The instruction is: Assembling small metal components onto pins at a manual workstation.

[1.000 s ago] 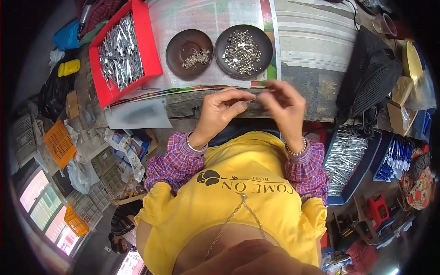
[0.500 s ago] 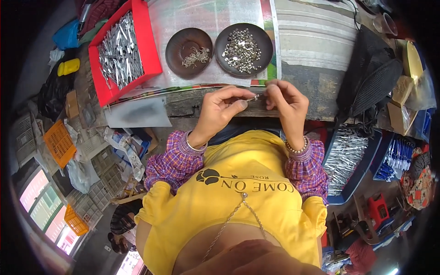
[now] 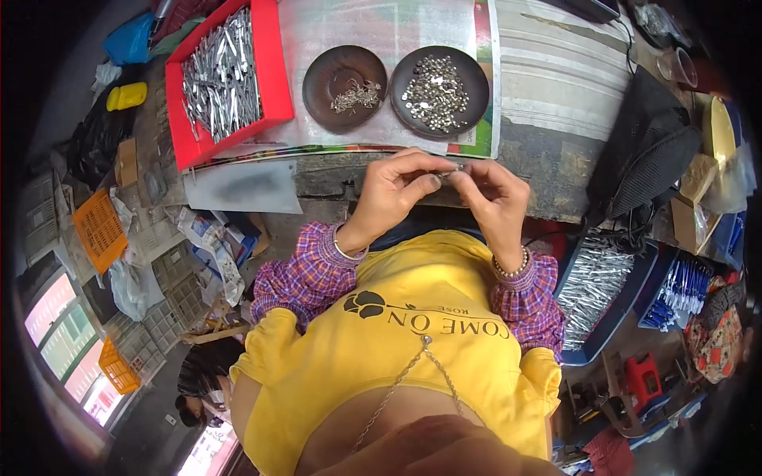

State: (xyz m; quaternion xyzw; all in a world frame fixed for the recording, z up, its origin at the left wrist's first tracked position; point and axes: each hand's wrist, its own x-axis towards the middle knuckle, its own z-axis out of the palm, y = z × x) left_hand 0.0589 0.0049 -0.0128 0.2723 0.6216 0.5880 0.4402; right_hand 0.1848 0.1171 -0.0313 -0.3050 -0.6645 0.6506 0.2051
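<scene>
My left hand (image 3: 397, 194) and my right hand (image 3: 496, 198) meet over the front edge of the table, fingertips almost touching. Pinched between thumb and forefinger of the left is a small silvery metal piece (image 3: 451, 171), too tiny to name. The right thumb and fingers close on its other end; they partly hide it. Beyond the hands sit two dark round dishes. Thin metal wire bits lie in the left dish (image 3: 325, 71), and shiny silver bead-like parts fill much of the right dish (image 3: 479, 79).
At the far left a red box (image 3: 274, 79) holds many slim silver metal strips. A black bag (image 3: 647, 151) rests on the table's right side. Below it, a blue bin (image 3: 607, 333) contains more silver pieces. Another person (image 3: 208, 377) is at the lower left.
My right fingertips have come in toward the left ones, and both hands now close on the small metal piece. The dishes and box appear shifted slightly right as the view moved.
</scene>
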